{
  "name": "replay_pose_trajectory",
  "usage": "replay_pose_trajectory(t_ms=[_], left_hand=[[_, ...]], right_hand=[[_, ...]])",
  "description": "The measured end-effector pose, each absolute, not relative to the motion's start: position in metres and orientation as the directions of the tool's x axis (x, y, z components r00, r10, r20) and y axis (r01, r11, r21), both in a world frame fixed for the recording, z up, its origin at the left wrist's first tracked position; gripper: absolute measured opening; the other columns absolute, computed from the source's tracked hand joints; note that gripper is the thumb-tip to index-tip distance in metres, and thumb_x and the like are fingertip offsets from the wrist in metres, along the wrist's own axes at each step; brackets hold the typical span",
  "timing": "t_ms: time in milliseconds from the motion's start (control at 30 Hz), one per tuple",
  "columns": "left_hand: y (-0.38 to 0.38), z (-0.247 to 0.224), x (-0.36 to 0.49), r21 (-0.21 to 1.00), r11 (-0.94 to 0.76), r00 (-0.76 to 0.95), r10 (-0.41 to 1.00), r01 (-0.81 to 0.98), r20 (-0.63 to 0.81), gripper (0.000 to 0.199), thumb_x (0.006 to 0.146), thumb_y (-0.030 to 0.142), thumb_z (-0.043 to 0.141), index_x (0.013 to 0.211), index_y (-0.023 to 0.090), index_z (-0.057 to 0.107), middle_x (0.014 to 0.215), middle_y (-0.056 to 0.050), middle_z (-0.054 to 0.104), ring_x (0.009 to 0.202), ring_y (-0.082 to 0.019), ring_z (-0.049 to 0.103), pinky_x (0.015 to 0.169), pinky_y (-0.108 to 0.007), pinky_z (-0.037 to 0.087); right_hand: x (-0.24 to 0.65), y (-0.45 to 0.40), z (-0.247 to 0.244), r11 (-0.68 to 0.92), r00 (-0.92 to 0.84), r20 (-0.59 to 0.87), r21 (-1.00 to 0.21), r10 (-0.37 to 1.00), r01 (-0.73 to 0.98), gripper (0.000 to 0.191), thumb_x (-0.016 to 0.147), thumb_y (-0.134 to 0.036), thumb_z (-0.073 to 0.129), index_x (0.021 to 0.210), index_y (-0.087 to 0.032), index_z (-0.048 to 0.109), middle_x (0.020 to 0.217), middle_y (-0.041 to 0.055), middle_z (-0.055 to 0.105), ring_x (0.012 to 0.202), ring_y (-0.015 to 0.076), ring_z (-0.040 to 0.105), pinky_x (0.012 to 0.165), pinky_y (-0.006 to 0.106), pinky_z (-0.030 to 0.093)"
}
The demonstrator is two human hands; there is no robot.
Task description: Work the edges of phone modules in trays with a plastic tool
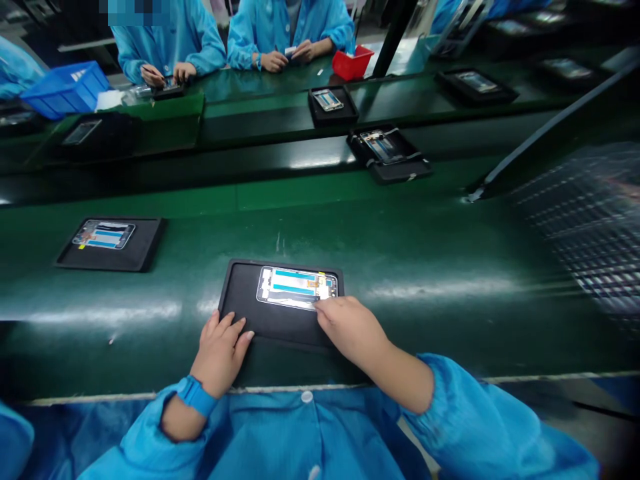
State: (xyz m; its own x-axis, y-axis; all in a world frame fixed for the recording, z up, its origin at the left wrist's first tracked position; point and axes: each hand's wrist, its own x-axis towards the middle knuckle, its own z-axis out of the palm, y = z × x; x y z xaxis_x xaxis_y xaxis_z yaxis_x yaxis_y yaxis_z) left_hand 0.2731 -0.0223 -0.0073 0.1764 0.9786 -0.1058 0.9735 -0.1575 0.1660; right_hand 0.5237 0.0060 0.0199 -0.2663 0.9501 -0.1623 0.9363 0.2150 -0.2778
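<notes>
Silver-rimmed, thin rectangular phone frame [293, 287] with flat blue strips, lying toward the far right of a matte black, raised-edge tray [280, 327]; right hand [353, 330] with fingertips drawn together at the frame's near edge, any grip impossible to tell; left hand [220, 353] loosely spread, holding nothing, touching the tray's near left corner. Smooth green tabletop [425, 267] beneath, streaked with glare; leftward, a second black tray [137, 250] with a similar frame [106, 235].
</notes>
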Motion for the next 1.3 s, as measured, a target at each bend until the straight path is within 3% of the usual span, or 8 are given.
replay_pose_trajectory(t_ms=[67, 167, 333, 467, 667, 933, 1100, 1300], left_hand=[[-0.027, -0.008, 0.274, 0.158, -0.157, 0.169, 0.983, 0.975, -0.07, 0.036, 0.082, 0.04, 0.04, 0.103, 0.019, 0.061, 0.111, -0.008, 0.057, 0.117, -0.03, 0.037, 0.095, -0.048, 0.032], [-0.034, -0.004, 0.281, 0.133, -0.196, 0.194, 0.981, 0.972, 0.026, 0.032, 0.082, 0.037, 0.041, 0.098, 0.02, 0.063, 0.104, -0.007, 0.06, 0.112, -0.031, 0.04, 0.096, -0.051, 0.029], [-0.034, 0.008, 0.319, 0.255, -0.511, 0.472, 0.858, 0.821, 0.201, 0.026, 0.084, 0.025, 0.039, 0.099, 0.022, 0.06, 0.096, -0.005, 0.061, 0.109, -0.026, 0.042, 0.098, -0.053, 0.026], [-0.02, 0.01, 0.352, 0.302, -0.618, 0.565, 0.786, 0.726, 0.249, 0.027, 0.084, 0.02, 0.037, 0.104, 0.019, 0.056, 0.099, -0.006, 0.059, 0.109, -0.025, 0.042, 0.096, -0.052, 0.03], [0.0, 0.005, 0.372, 0.369, -0.68, 0.653, 0.726, 0.634, 0.216, 0.023, 0.084, 0.017, 0.039, 0.095, 0.017, 0.058, 0.083, -0.003, 0.061, 0.095, -0.021, 0.05, 0.095, -0.047, 0.034], [0.01, -0.002, 0.384, 0.416, -0.656, 0.569, 0.754, 0.63, 0.327, 0.014, 0.079, 0.015, 0.045, 0.082, 0.018, 0.058, 0.071, -0.003, 0.06, 0.086, -0.02, 0.051, 0.093, -0.047, 0.037], [0.014, -0.005, 0.391, 0.353, -0.65, 0.563, 0.76, 0.673, 0.324, 0.012, 0.079, 0.013, 0.045, 0.078, 0.016, 0.057, 0.07, -0.004, 0.059, 0.084, -0.02, 0.051, 0.092, -0.047, 0.037], [0.017, -0.009, 0.398, 0.183, -0.664, 0.608, 0.742, 0.725, 0.283, 0.012, 0.076, 0.01, 0.047, 0.07, 0.016, 0.056, 0.068, -0.004, 0.056, 0.087, -0.022, 0.051, 0.092, -0.045, 0.038]], right_hand=[[0.524, 0.004, 0.023, 0.183, -0.258, -0.186, -0.345, 0.948, 0.921, 0.028, 0.082, -0.016, 0.039, 0.095, -0.018, 0.063, 0.094, 0.006, 0.064, 0.087, 0.0197, 0.056, 0.08, 0.03, 0.038], [0.527, -0.003, 0.033, 0.01, -0.185, -0.282, -0.523, 0.941, 0.852, 0.027, 0.08, -0.02, 0.042, 0.098, -0.019, 0.062, 0.097, 0.004, 0.063, 0.09, 0.0179, 0.056, 0.079, 0.027, 0.041], [0.528, -0.015, 0.041, -0.286, -0.106, -0.449, -0.716, 0.887, 0.637, 0.026, 0.076, -0.027, 0.046, 0.096, -0.023, 0.062, 0.086, -0.0003, 0.065, 0.077, 0.0147, 0.06, 0.068, 0.024, 0.045], [0.528, -0.017, 0.039, -0.43, -0.04, -0.524, -0.737, 0.851, 0.522, 0.026, 0.074, -0.026, 0.048, 0.096, -0.021, 0.061, 0.081, -0.0003, 0.065, 0.073, 0.015, 0.06, 0.065, 0.024, 0.045], [0.533, -0.015, 0.035, -0.458, 0.0, -0.513, -0.765, 0.858, 0.453, 0.026, 0.072, -0.025, 0.048, 0.095, -0.02, 0.06, 0.084, 0.0, 0.064, 0.076, 0.0149, 0.059, 0.069, 0.024, 0.044], [0.539, -0.001, 0.04, -0.559, 0.094, -0.573, -0.73, 0.814, 0.394, 0.029, 0.072, -0.024, 0.048, 0.098, -0.019, 0.059, 0.077, -0.001, 0.063, 0.064, 0.013, 0.056, 0.06, 0.022, 0.041], [0.542, 0.001, 0.032, -0.598, 0.129, -0.588, -0.75, 0.798, 0.283, 0.033, 0.07, -0.028, 0.05, 0.101, -0.02, 0.057, 0.06, -0.0039, 0.056, 0.045, 0.0101, 0.048, 0.046, 0.021, 0.036], [0.547, 0.006, 0.014, -0.578, 0.31, -0.563, -0.815, 0.766, -0.053, 0.042, 0.072, -0.043, 0.05, 0.107, -0.019, 0.051, 0.055, -0.0045, 0.053, 0.043, 0.0116, 0.049, 0.042, 0.022, 0.038]])
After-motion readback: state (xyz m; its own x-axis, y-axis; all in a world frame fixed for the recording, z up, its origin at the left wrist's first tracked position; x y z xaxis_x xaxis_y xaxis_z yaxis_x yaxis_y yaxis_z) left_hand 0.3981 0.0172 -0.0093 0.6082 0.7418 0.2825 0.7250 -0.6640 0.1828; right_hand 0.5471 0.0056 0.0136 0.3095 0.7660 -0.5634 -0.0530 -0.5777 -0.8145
